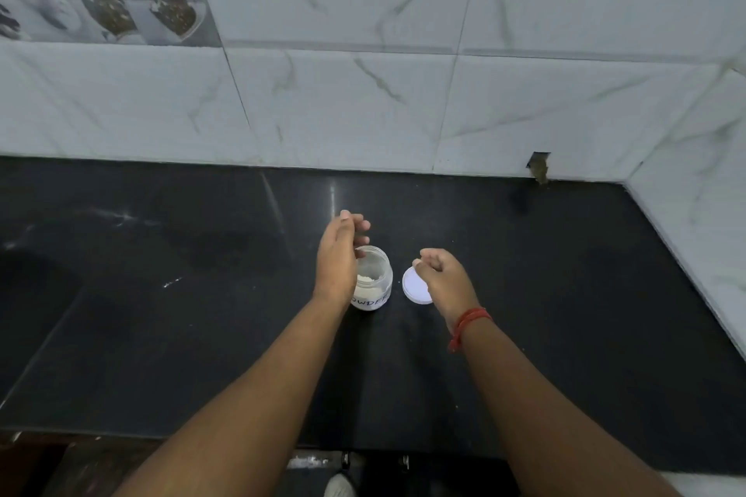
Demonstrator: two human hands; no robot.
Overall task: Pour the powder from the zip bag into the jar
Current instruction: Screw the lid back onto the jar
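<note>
A small clear jar point(373, 278) labelled "POWDER" stands open on the black counter, with a little white powder at its bottom. My left hand point(337, 258) hovers at the jar's left side with relaxed fingers reaching past it and the thumb near the rim. The jar's white lid point(413, 286) lies on the counter just right of the jar. My right hand point(442, 276) is over the lid with curled fingers, and thumb and fingertips pinch its far edge. No zip bag is in view.
The black stone counter point(202, 315) runs to a tiled wall point(363, 93) at the back and on the right. A chipped hole point(539, 167) shows at the wall's base. A red thread band point(470, 325) circles my right wrist.
</note>
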